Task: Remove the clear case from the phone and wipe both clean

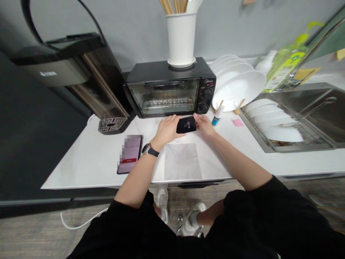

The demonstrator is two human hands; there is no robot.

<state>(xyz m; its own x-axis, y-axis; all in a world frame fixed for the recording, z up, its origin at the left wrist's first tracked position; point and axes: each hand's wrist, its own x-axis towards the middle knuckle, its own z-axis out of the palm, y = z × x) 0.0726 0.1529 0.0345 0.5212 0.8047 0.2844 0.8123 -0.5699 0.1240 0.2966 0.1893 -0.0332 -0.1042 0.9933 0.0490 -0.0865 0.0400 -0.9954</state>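
Note:
Both my hands hold a black phone (186,125) just above the white counter (88,162), in front of the toaster oven (169,88). Its lit screen faces up and shows digits. My left hand (167,129), with a watch on the wrist, grips the phone's left end with curled fingers. My right hand (203,124) pinches its right end. A grey cloth (182,161) lies flat on the counter just below the hands.
A second phone (129,154) with a lit screen lies at the left. A dark water dispenser (81,75) stands at the back left. A small spray bottle (217,117), white plates (237,88), a pink note (238,122) and a sink rack with dishes (277,126) are to the right.

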